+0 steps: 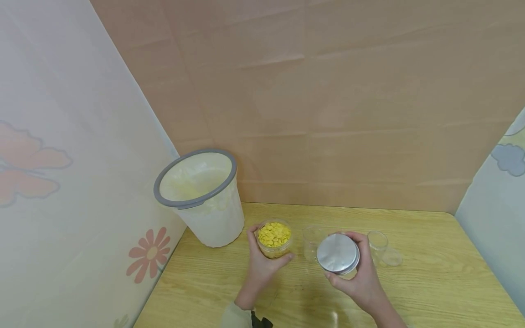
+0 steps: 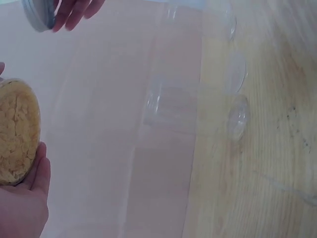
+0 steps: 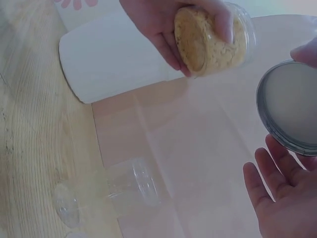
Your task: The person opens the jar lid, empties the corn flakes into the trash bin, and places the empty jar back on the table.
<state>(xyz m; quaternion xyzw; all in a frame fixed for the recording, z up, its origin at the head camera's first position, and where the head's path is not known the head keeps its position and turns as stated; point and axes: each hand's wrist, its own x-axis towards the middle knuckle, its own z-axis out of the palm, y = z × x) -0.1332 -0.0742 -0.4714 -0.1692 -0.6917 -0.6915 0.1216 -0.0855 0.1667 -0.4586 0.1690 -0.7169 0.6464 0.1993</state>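
In the head view my left hand (image 1: 261, 269) grips a clear round jar (image 1: 274, 251) from the side. Yellow flakes (image 1: 275, 233) fill the jar near its rim, and the top is uncovered. To the right, my right hand (image 1: 362, 282) holds a silver screw lid (image 1: 337, 253) by its edge. The lid's pale underside (image 3: 292, 104) faces the right wrist camera, with thumb and fingers at its rim. That same view catches the jar (image 3: 213, 42) from its base end, fingers wrapped around it. Both are raised over the table, apart from each other.
A white bin (image 1: 217, 223) with a grey rim stands at the back left. One clear empty container (image 1: 312, 239) stands between the hands, partly behind the lid. Right of it are another clear container (image 1: 378, 239) and a clear disc (image 1: 392, 257) on the wooden table (image 1: 434, 273).
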